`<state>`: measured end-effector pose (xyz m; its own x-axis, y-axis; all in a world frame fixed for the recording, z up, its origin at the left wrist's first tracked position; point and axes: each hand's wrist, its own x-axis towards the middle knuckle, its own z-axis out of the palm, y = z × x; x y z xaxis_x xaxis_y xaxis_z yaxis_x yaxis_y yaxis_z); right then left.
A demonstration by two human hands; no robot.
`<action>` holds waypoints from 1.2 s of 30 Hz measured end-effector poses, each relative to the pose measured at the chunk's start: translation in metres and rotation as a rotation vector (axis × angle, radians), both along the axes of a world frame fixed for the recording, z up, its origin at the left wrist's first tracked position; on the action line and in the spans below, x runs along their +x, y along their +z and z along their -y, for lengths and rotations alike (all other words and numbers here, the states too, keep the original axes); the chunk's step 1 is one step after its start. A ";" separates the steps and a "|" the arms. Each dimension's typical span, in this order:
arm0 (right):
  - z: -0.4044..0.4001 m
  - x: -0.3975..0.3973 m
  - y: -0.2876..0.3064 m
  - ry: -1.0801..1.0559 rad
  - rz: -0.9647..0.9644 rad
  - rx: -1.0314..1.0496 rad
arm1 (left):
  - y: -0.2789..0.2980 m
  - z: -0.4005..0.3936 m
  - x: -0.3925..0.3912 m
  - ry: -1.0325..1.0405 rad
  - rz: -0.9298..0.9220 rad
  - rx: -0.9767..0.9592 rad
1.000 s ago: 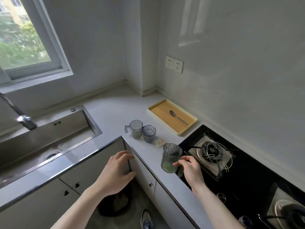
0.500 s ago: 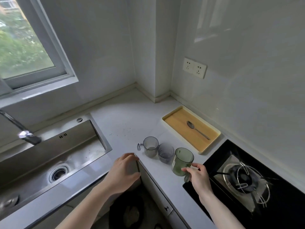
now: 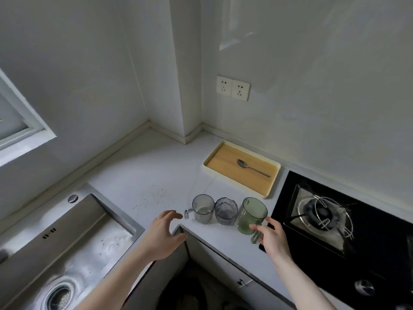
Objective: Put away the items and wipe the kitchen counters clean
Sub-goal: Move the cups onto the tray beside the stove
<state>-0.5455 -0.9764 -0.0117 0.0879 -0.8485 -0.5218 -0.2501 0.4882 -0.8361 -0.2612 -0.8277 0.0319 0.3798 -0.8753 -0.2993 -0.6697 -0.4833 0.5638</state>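
On the white worktop [image 3: 143,166] three cups stand in a row near the front edge: a clear cup [image 3: 202,208], a greyish cup [image 3: 225,210] touching it, and a green cup [image 3: 252,215]. The right hand [image 3: 271,239] pinches the green cup's handle, which its fingers partly hide. The left hand [image 3: 164,233] hovers at the worktop corner, fingers spread, holding nothing. A spoon [image 3: 252,167] lies in the yellow tray [image 3: 214,156]. The sink [image 3: 67,253] and hob [image 3: 335,231] are cut off by the frame edges.

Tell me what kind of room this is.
Most likely a home kitchen: a steel sink set into a white counter, a gas burner on a black hob, and cups beside a tray.
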 end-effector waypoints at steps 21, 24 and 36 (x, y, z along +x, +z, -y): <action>0.131 0.028 -0.023 -0.087 -0.034 -0.023 | -0.051 0.091 0.037 0.093 -0.088 0.168; 0.155 0.034 -0.025 -0.110 -0.069 -0.023 | -0.063 0.098 0.033 0.109 -0.065 0.199; 0.197 0.043 -0.034 -0.120 -0.212 0.003 | -0.088 0.100 0.025 0.137 -0.003 0.220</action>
<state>-0.5027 -1.1736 -0.0458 -0.1256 -0.8449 -0.5200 -0.3601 0.5273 -0.7696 -0.2361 -0.9280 -0.0558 0.4894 -0.7294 -0.4780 -0.5880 -0.6808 0.4368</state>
